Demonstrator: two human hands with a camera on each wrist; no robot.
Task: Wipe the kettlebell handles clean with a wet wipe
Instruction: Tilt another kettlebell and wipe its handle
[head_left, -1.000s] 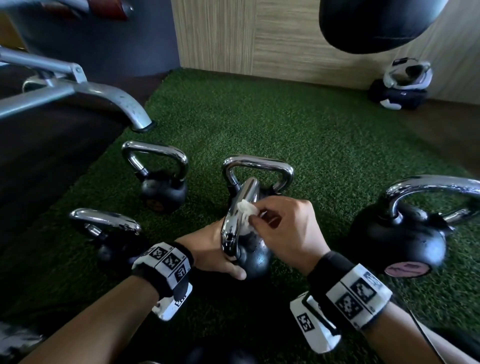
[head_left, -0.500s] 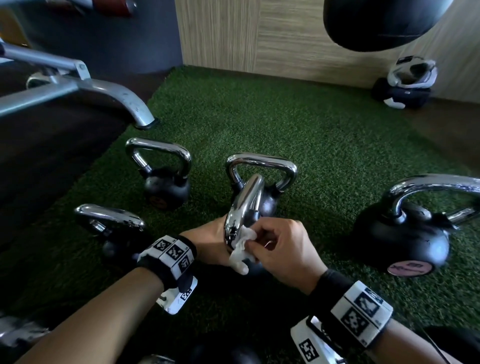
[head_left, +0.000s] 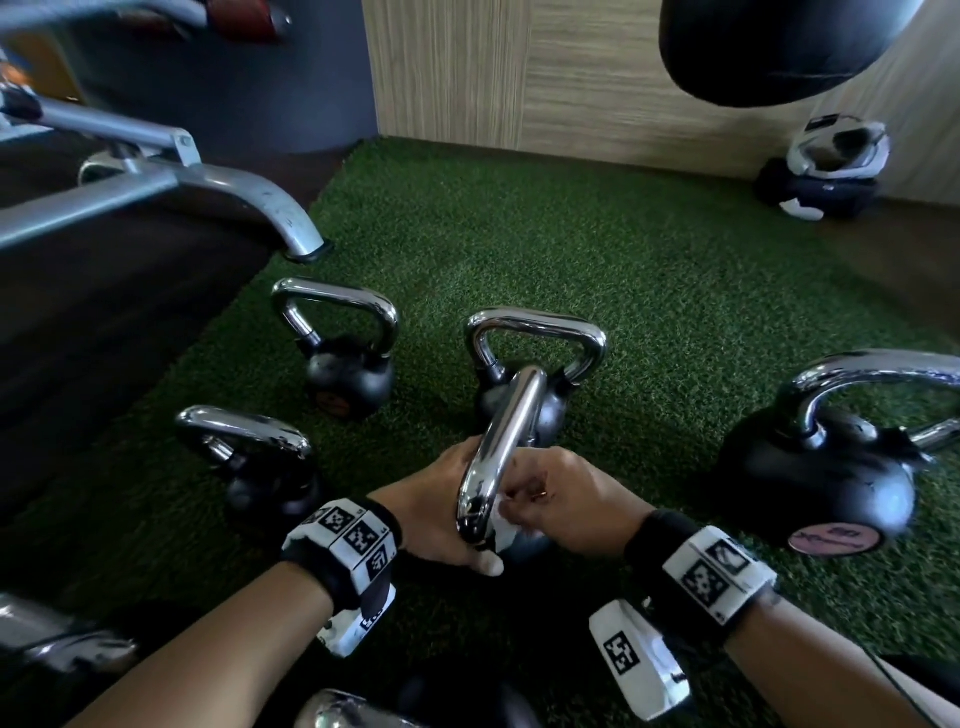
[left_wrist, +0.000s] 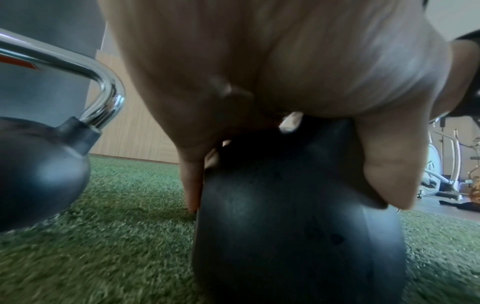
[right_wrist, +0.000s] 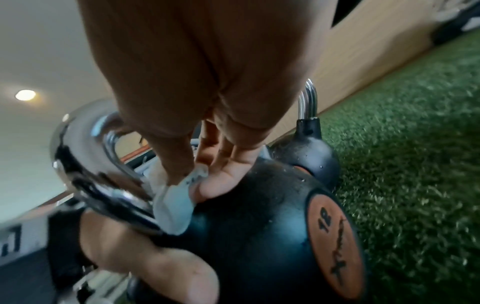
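A black kettlebell (right_wrist: 259, 236) with an orange "12" label stands on the green turf between my hands. Its chrome handle (head_left: 498, 452) rises toward the camera. My left hand (head_left: 436, 514) grips the black ball (left_wrist: 298, 226) from the left side, thumb across its near face. My right hand (head_left: 561, 499) pinches a white wet wipe (right_wrist: 174, 203) and presses it against the base of the handle (right_wrist: 103, 179), where chrome meets the ball. In the head view only a small corner of the wipe (head_left: 501, 527) shows below my right fingers.
Other chrome-handled kettlebells stand around: one behind (head_left: 535, 353), two on the left (head_left: 343, 358) (head_left: 260, 457), a large one with a pink label on the right (head_left: 826, 467). A metal bench leg (head_left: 280, 218) reaches the turf at left. A black punching bag (head_left: 779, 47) hangs at top right.
My right hand has slid the wipe down the handle, from its upper part to its base. The left hand has kept its hold on the ball.
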